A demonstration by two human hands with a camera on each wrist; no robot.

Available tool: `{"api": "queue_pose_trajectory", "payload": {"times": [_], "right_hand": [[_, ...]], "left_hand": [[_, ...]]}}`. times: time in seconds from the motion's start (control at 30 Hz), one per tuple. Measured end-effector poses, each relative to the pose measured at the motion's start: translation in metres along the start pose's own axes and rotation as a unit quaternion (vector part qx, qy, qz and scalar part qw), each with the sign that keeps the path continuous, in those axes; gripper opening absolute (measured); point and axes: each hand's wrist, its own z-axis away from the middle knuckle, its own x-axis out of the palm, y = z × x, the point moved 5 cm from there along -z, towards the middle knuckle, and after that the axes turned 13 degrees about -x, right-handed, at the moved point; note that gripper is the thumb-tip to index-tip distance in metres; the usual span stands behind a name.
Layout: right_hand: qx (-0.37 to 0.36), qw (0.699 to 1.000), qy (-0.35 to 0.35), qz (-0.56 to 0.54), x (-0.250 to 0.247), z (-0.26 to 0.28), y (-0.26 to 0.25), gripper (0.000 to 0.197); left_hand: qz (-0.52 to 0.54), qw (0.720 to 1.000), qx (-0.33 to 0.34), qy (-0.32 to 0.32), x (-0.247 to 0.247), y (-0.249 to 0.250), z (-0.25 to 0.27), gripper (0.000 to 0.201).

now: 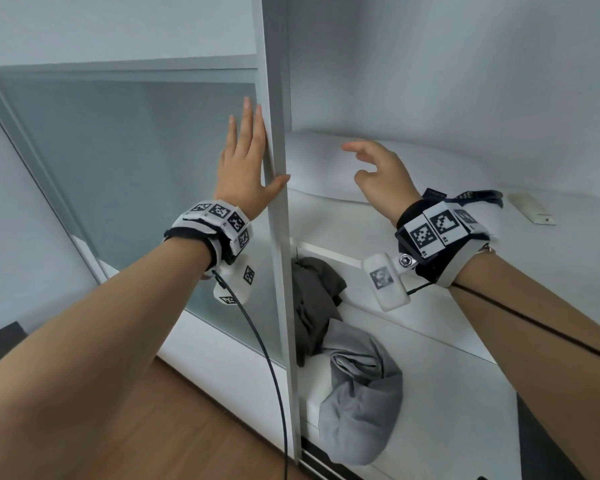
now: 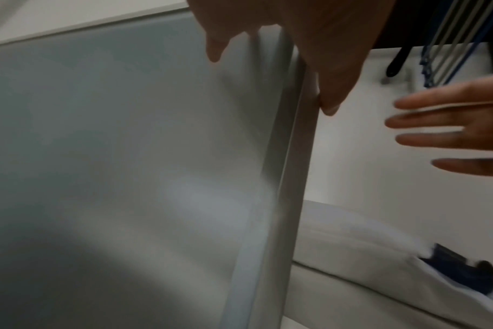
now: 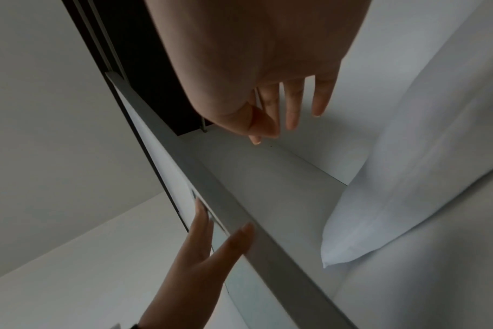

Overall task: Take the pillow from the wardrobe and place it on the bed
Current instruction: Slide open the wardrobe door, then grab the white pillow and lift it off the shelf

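Observation:
A white pillow (image 1: 430, 168) lies on a wardrobe shelf, behind the edge of the frosted sliding door (image 1: 136, 174). My left hand (image 1: 250, 157) lies flat on the door with straight fingers, its thumb over the door's metal edge (image 1: 278, 202). My right hand (image 1: 378, 171) hovers in front of the pillow, fingers loosely spread, holding nothing. In the left wrist view the thumb (image 2: 330, 104) presses the door frame (image 2: 282, 200), with the pillow (image 2: 366, 256) below. The right wrist view shows the pillow (image 3: 408, 178) to the right of my right hand (image 3: 267, 89).
Dark grey clothing (image 1: 316, 299) and a light grey bundle (image 1: 361, 393) lie on the lower shelf. A small white flat object (image 1: 530, 209) and a dark strap (image 1: 478, 195) rest beside the pillow. Hangers (image 2: 451, 44) hang above. Wooden floor (image 1: 153, 427) is below.

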Motion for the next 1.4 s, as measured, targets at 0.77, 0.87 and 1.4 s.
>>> {"api": "queue_pose_trajectory", "payload": {"times": [0.77,0.87,1.4], "right_hand": [[0.047,0.999,0.005,0.006,0.105,-0.063,0.037,0.044],[0.052,0.998,0.022,0.009,0.124,-0.069,0.034,0.044],[0.064,0.995,0.063,0.033,0.165,-0.087,0.041,0.047]], "left_hand": [[-0.032,0.998,-0.046,0.026,-0.011,-0.157,-0.070,0.094],[-0.039,0.997,-0.054,0.034,-0.010,-0.182,-0.081,0.095],[0.019,0.989,-0.131,0.064,-0.006,-0.250,-0.112,0.093]]}}
